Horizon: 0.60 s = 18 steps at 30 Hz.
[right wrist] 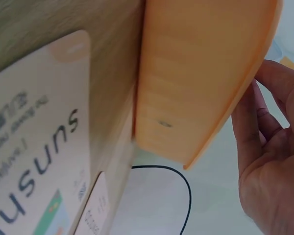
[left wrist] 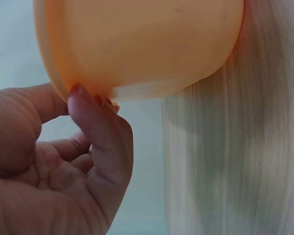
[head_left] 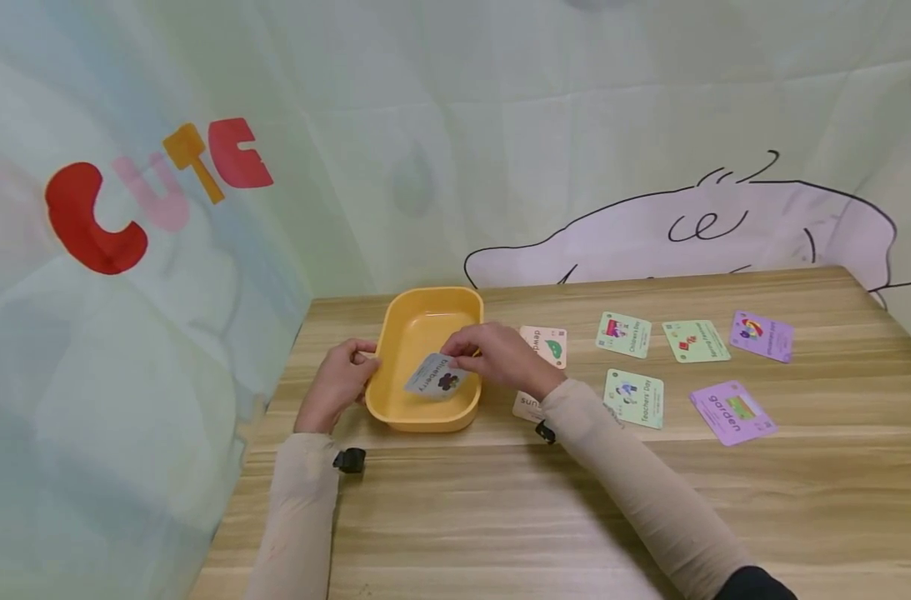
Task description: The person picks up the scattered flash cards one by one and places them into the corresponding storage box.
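Left hand (head_left: 333, 387) pinches yellow plastic tray (head_left: 412, 337) at its rim, likely steadying it; right hand (head_left: 506, 357) pinches blueberry flashcard (head_left: 429, 379) by one end, tray below fingertips.

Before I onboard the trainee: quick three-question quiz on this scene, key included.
1. Which card is in the right hand?
2. True or false: the left hand grips the right side of the bin.
3. How many purple cards lie on the table? A) one; B) two; C) four.

Key:
1. The blueberry card.
2. False; it grips the left side.
3. B.
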Each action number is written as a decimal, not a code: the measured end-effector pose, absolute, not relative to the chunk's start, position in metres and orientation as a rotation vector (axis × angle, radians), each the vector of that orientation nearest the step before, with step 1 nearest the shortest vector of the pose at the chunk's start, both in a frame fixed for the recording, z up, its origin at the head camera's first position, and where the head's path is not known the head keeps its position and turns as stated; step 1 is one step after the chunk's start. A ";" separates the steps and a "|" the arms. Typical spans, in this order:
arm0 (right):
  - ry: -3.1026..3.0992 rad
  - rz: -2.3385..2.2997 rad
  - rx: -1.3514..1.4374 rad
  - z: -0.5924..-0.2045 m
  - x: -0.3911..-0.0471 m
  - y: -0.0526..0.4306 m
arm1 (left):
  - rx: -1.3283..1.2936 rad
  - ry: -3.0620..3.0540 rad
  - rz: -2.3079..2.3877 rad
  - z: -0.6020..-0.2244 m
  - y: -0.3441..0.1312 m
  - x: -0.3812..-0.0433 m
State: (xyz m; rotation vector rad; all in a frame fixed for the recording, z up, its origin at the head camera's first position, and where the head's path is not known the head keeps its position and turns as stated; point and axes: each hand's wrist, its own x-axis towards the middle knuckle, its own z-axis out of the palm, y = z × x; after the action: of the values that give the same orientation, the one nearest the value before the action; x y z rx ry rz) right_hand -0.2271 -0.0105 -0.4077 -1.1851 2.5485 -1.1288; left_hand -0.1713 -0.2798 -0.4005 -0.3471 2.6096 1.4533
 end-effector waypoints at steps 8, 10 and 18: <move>2.575 -1.119 -1.168 -0.409 -0.225 -0.012 | -0.335 2.597 1.460 -0.400 -0.281 -0.171; 2.602 -1.082 -1.201 -0.410 -0.224 -0.013 | -0.338 2.595 1.458 -0.401 -0.280 -0.171; 2.741 -0.859 -1.372 -0.409 -0.221 -0.018 | -0.306 2.605 1.473 -0.401 -0.280 -0.171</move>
State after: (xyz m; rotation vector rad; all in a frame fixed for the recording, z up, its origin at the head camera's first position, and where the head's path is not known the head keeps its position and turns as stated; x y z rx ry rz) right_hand -0.2209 -0.0177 -0.4092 -1.3719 2.7407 -0.8587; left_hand -0.1707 -0.2803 -0.4013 -0.3060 2.6046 1.4726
